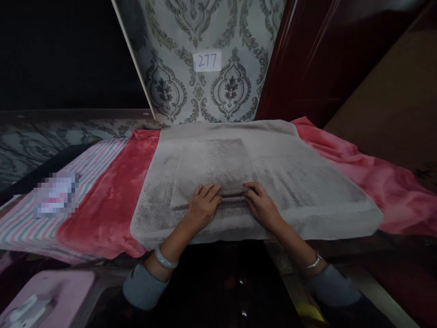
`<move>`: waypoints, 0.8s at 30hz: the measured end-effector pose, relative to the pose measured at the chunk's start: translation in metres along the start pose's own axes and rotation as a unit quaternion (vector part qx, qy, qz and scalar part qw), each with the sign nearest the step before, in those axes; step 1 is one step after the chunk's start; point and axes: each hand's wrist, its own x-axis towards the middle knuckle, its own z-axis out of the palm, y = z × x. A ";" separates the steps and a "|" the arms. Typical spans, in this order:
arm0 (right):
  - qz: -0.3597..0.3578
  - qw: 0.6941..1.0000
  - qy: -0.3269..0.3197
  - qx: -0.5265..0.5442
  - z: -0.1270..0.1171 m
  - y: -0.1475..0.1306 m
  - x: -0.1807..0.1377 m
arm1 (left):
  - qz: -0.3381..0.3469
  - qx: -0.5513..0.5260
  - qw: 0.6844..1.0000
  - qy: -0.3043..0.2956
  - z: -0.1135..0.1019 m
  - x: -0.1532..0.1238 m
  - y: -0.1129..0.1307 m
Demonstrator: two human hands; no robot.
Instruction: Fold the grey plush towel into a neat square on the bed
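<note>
The folded grey cloth (216, 166) lay left of centre on a broader grey blanket (314, 182), with wide room to its right and a narrow strip toward the blanket's near edge. The left hand (204, 205) and right hand (262, 206), apart, each pinched the cloth's near edge in a closed grip.

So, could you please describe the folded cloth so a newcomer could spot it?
Find the broad grey cover, then the left hand and right hand over it. Both touch the folded cloth, similarly grey but a smaller, layered rectangle.
</note>
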 end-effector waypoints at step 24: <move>-0.015 0.998 0.046 -0.031 -0.009 0.012 -0.014 | 0.003 0.083 0.996 -0.034 -0.020 -0.004 -0.003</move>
